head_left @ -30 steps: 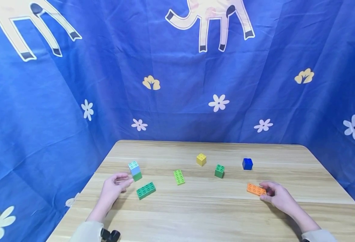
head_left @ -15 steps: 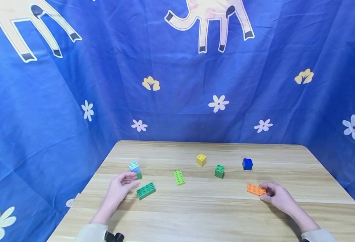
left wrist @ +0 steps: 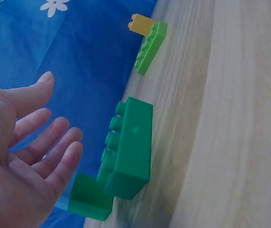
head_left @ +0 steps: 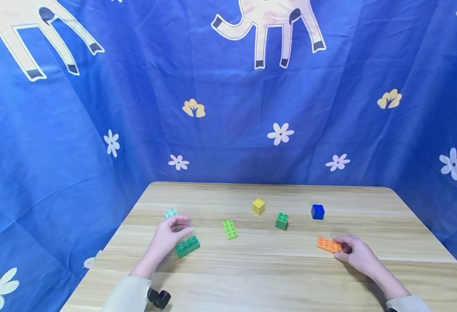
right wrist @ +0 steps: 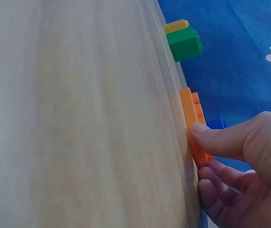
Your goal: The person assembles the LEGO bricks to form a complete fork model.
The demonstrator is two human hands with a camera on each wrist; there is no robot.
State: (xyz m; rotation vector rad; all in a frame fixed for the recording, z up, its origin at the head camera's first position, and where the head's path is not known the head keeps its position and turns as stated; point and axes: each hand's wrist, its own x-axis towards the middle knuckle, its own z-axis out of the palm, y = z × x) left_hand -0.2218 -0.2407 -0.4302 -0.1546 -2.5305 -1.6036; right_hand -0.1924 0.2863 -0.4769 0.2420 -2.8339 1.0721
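My left hand (head_left: 168, 236) hovers above the table with relaxed fingers and nothing in them, beside a long dark green building block (head_left: 187, 246). Behind that hand, partly hidden, stands a stack with a light blue block (head_left: 170, 213) on top; its green base block (left wrist: 91, 195) shows in the left wrist view. On the right, my right hand (head_left: 355, 252) pinches one end of an orange building block (head_left: 328, 245) between thumb and fingers. In the right wrist view the orange block (right wrist: 194, 126) lies flat on the table.
A lime green block (head_left: 230, 229) lies mid-table. Farther back stand a yellow block (head_left: 258, 206), a small green block (head_left: 281, 221) and a dark blue block (head_left: 317, 212). A blue patterned curtain (head_left: 228, 130) hangs behind the wooden table (head_left: 259, 277).
My left hand has moved right, from beside the blue and green stack to over the near side of it, by the long dark green block. The right hand has stayed on the orange block.
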